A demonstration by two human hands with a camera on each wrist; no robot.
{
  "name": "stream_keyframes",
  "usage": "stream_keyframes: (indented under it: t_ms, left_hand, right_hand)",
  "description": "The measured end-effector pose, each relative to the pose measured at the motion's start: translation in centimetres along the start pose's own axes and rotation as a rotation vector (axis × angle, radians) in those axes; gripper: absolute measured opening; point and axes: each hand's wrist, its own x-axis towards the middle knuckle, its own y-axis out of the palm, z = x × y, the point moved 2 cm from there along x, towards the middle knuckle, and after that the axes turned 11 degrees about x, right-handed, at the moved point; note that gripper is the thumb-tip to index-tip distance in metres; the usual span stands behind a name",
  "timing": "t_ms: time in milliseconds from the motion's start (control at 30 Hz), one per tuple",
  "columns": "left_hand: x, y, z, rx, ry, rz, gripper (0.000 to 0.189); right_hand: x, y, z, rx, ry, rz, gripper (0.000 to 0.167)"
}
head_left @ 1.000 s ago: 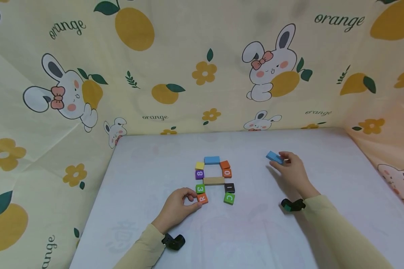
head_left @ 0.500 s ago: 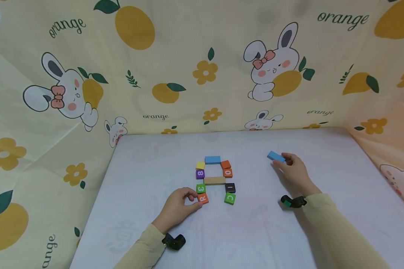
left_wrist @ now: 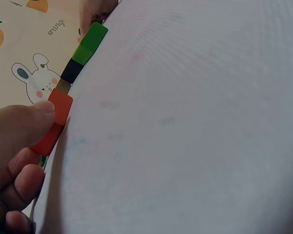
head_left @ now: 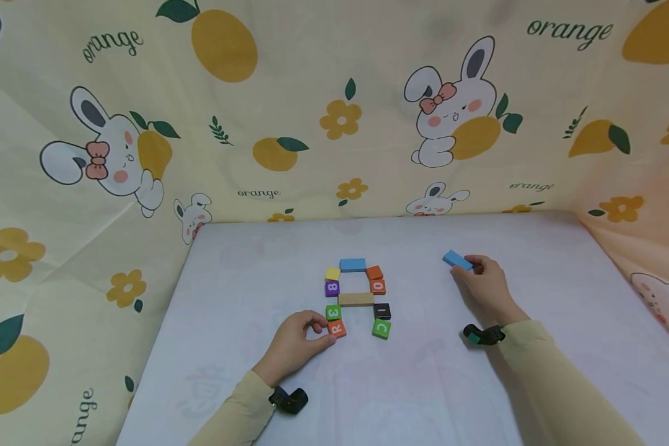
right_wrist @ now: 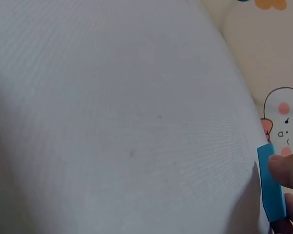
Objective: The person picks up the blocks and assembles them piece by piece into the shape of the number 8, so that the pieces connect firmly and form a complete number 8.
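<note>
My left hand [head_left: 297, 342] pinches an orange letter block marked R [head_left: 337, 328], the thumb pressed to its near side in the left wrist view. That block touches a green 3 block [head_left: 333, 312] at the lower left end of an arrangement of blocks. At the far right, my right hand [head_left: 489, 286] pinches a blue rectangular block [head_left: 458, 260] between thumb and fingers. The same blue block [right_wrist: 271, 183] stands near the edge of the right wrist view, with the thumb on its face.
Another blue block [head_left: 352, 265] tops the arrangement. Below it sit yellow [head_left: 332, 274], purple 8 [head_left: 332, 288], plain orange [head_left: 374, 272] and orange O [head_left: 377, 286] blocks. A tan bar [head_left: 355, 300] crosses above black [head_left: 381, 311] and green C [head_left: 381, 329] blocks. Printed cloth [head_left: 290, 111] hangs behind.
Little differs. The head view has shifted slightly, and the right hand has turned a touch with the blue block in its fingers. The left hand and the arranged blocks keep their places.
</note>
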Motion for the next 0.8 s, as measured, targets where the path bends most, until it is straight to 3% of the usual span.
stream_keyframes:
  t_ms: [367, 800]
  left_hand:
    - [0.0, 0.0, -0.1, -0.002, -0.003, 0.008, 0.032]
    - [-0.1, -0.2, -0.4, -0.008, 0.009, -0.006, 0.032]
  right_hand:
    - [-0.1, 0.0, -0.1, -0.053, -0.014, -0.001, 0.064]
    - [-1.6, -0.1, 1.2, -0.195, -0.060, 0.055, 0.056]
